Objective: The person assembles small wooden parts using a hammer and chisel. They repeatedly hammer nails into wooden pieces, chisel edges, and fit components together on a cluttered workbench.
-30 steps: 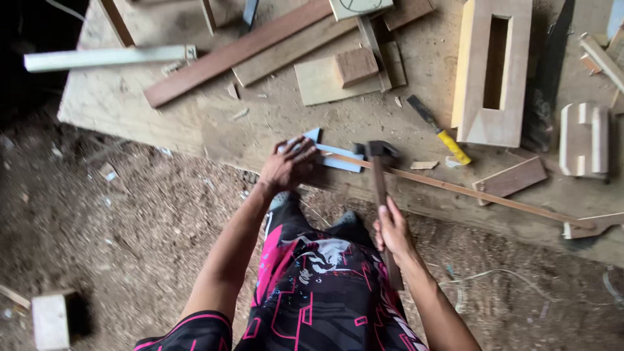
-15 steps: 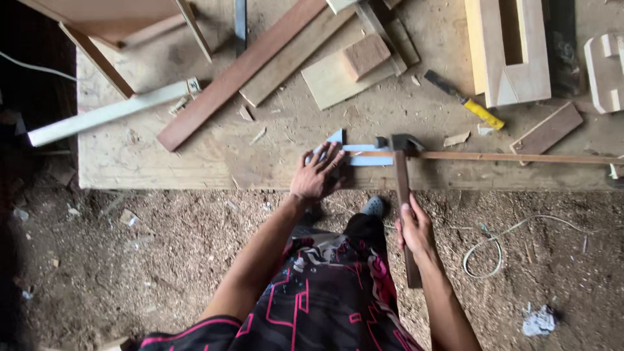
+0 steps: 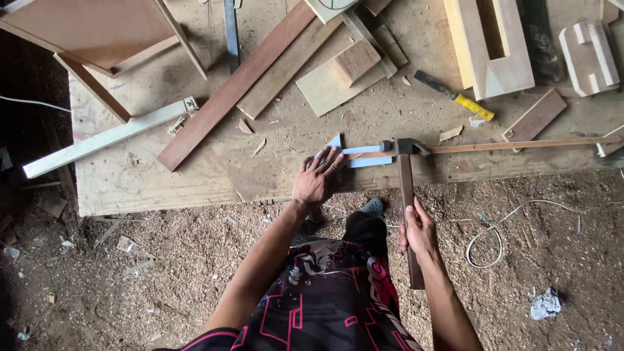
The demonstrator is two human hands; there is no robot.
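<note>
My left hand [image 3: 318,180] presses flat on pale blue-grey strips [image 3: 364,156] lying at the front edge of a plywood workbench [image 3: 195,175]. My right hand [image 3: 419,229] grips the wooden handle of a claw hammer [image 3: 407,172]. The hammer's metal head rests on the strips, where a long thin wooden stick [image 3: 520,144] meets them. The stick runs off to the right along the bench edge.
Scrap wood litters the bench: a long brown plank [image 3: 237,88], a white bar [image 3: 104,140], square blocks [image 3: 344,71], a slotted pale frame [image 3: 491,42], a yellow-handled chisel [image 3: 455,95]. Sawdust and a white cord [image 3: 500,227] cover the ground.
The view has shifted so the bench sits higher and more level in the frame. Both hands keep their hold; the hammer head stays at the strips.
</note>
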